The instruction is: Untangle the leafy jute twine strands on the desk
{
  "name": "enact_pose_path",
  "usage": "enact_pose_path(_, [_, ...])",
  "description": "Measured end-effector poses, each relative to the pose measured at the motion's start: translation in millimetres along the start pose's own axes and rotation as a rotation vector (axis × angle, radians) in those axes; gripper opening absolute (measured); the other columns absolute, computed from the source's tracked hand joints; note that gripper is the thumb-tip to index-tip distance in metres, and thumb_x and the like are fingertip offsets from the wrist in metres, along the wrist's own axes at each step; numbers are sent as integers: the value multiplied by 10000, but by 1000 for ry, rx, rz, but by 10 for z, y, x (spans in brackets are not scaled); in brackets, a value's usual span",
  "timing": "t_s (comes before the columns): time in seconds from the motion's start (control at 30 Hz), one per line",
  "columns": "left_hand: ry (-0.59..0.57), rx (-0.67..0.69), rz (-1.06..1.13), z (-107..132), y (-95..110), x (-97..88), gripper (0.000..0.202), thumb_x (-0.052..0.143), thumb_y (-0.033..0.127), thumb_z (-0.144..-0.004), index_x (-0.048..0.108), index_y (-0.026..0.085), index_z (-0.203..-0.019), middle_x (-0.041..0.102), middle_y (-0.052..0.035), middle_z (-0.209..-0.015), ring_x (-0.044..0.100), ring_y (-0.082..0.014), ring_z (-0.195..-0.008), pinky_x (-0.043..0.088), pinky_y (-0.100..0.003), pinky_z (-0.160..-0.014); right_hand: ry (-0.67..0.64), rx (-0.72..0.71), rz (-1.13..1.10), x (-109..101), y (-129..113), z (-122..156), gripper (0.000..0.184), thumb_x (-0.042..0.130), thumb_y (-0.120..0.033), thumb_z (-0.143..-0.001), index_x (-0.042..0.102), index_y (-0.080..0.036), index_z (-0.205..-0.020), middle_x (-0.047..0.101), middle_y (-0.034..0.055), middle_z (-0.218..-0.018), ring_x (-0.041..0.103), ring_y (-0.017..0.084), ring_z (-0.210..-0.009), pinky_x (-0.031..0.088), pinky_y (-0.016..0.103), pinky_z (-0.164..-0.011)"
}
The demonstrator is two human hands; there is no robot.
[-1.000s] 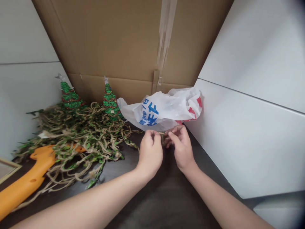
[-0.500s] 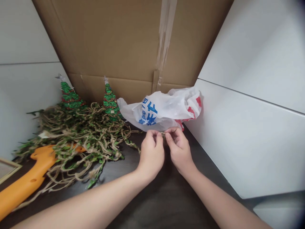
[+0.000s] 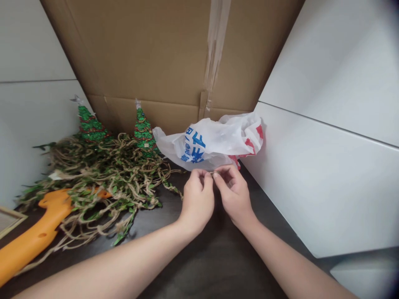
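My left hand and my right hand meet over the dark tabletop, fingertips pinched together on a short bit of thin twine between them. Just behind the hands lies a crumpled white plastic bag with blue and red print. To the left spreads a tangled pile of jute twine with small green leaves; a strand of it trails toward my left hand.
Two small glittery green Christmas trees stand behind the pile. An orange plastic piece lies partly under the twine at the left. A big cardboard box closes the back, white panels the sides.
Both hands have drawn closer together and risen slightly toward the bag; the right hand's fingers have closed into a pinch at the left hand's fingertips.
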State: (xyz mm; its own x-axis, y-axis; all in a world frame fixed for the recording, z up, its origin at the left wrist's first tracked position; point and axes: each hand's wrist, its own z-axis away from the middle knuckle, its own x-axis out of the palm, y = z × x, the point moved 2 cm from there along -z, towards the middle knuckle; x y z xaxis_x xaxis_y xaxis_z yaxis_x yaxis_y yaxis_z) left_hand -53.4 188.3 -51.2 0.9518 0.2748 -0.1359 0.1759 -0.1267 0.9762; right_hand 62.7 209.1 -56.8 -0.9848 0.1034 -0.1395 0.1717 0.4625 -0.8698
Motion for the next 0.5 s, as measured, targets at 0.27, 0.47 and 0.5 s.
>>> enact_pose_path(0.27, [9, -11, 8, -17, -34, 3, 143, 543, 303, -989, 629, 200, -941, 714, -48, -902, 646, -202, -807, 461, -305, -741, -18, -23, 28, -3, 15, -2, 106, 666, -262, -916, 645, -257, -1020, 729, 30, -942, 703, 209, -857, 569, 351, -764])
enact_pose_path(0.47, [15, -4, -1, -7, -14, -6, 144, 538, 297, -997, 627, 197, -943, 719, -56, -920, 654, -211, -834, 467, -315, -763, 9, -33, 69, -10, -25, 16, 38, 698, -278, -924, 688, -241, -918, 736, 39, -893, 689, 213, -812, 560, 360, -752])
enact_pose_path(0.5, [17, -2, -2, -4, -11, -6, 145, 535, 296, -1000, 625, 197, -945, 719, -56, -924, 655, -212, -843, 467, -317, -769, 14, -32, 63, -9, -26, 17, 47, 692, -289, -933, 679, -244, -926, 731, 37, -889, 688, 212, -812, 561, 358, -750])
